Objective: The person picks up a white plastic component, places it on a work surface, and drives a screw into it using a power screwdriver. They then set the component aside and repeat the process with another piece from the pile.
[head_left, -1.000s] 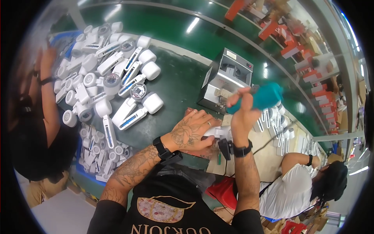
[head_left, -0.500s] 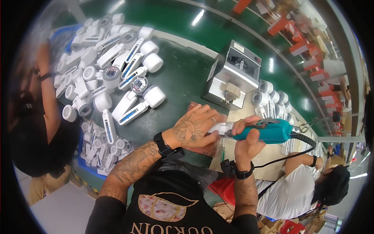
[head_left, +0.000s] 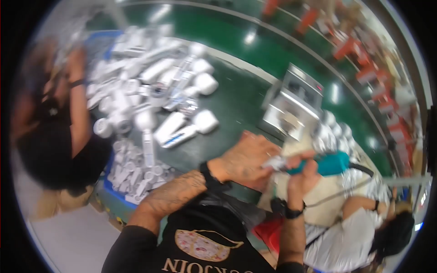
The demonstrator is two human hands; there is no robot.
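My right hand [head_left: 304, 175] is wrapped round a teal electric screwdriver [head_left: 331, 164], whose cord runs off its right end. The driver's front end points left, toward my left hand [head_left: 248, 159]. In the closed fingers of that hand sits a small white plastic part [head_left: 274, 162], mostly covered and blurred. Driver tip and part meet or nearly meet; motion blur hides the exact contact. Left of my hands lies a heap of white plastic assemblies [head_left: 168, 70] with round heads and flat handles, some showing a blue strip.
A silver box-shaped machine [head_left: 293, 104] stands beyond my hands on the green table mat [head_left: 236, 91]. More white assemblies [head_left: 334, 132] are right of it. A blue bin [head_left: 109, 184] holds small white parts. Co-workers sit at left [head_left: 63, 145] and right [head_left: 350, 232].
The whole view has shifted, so the scene sits farther right and slightly lower, with more blur. Both hands keep their holds on the white part and the electric screwdriver.
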